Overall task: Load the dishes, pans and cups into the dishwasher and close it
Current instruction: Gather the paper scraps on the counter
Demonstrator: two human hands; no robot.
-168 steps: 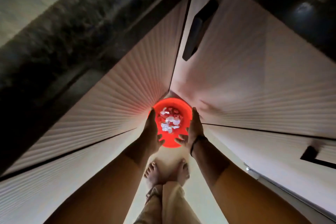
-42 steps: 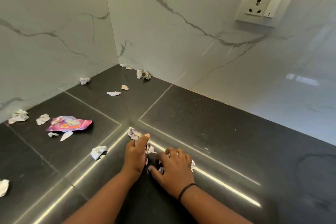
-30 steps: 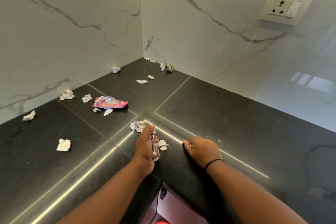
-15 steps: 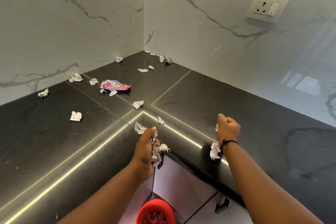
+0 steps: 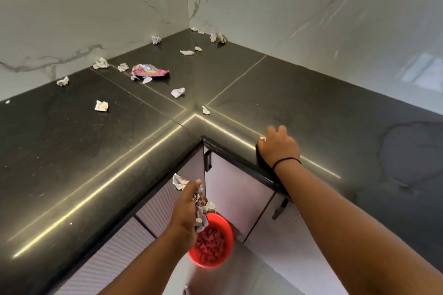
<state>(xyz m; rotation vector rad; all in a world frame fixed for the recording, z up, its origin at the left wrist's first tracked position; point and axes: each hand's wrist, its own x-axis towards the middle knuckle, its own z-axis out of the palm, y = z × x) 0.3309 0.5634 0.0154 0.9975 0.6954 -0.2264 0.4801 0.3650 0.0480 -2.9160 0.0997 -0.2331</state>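
Left hand (image 5: 185,211): fingers clamping crumpled paper scraps (image 5: 200,208), hanging over the red bin (image 5: 212,242) for dropping. Right hand (image 5: 278,146): fingers curling around a scrap on the countertop (image 5: 311,115) edge.

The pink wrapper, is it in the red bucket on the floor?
No, the pink wrapper lies on the black counter near the wall, while the red bucket sits below on the floor.
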